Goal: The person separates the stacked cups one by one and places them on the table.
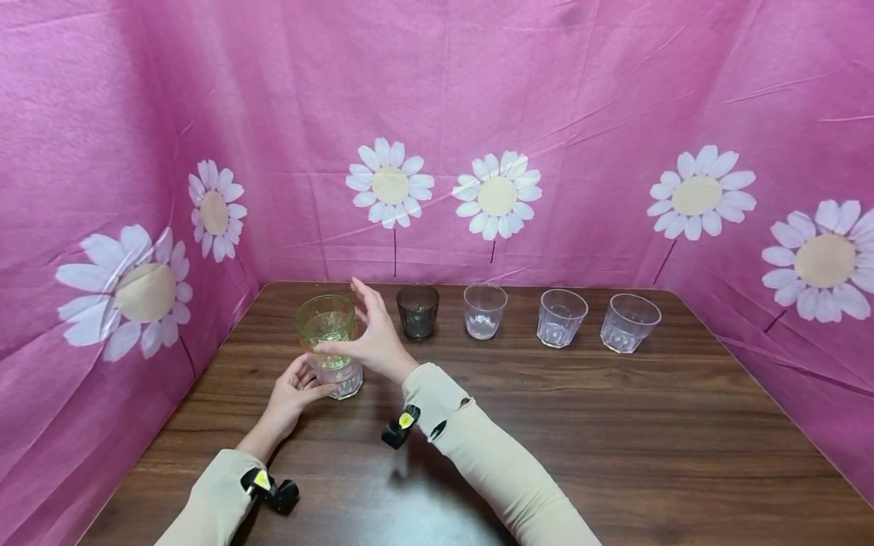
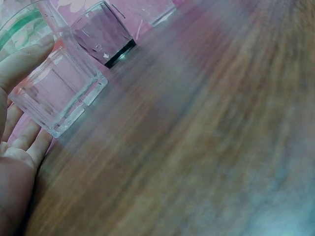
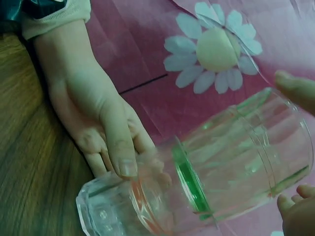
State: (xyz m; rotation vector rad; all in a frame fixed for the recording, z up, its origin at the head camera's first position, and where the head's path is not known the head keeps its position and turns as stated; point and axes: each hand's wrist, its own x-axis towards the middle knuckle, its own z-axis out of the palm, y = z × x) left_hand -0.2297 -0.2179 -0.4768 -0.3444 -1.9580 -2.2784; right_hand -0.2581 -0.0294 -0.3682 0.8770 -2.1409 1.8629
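Note:
A stack of tumblers stands at the left: a clear tumbler at the bottom, an orange-tinted layer inside, and a green-tinted tumbler on top. My left hand holds the clear tumbler low down, thumb across its front and fingers behind. In the left wrist view, the left thumb crosses the tumbler's wall, with its base at the tabletop. Round the green tumbler's upper part, my right hand has its thumb and fingers spread wide. The right wrist view shows those fingertips right at the rim.
To the right along the back of the wooden table stand a dark grey tumbler and several clear ones, including a near clear tumbler and the rightmost tumbler. Pink cloth with daisies walls the back and sides.

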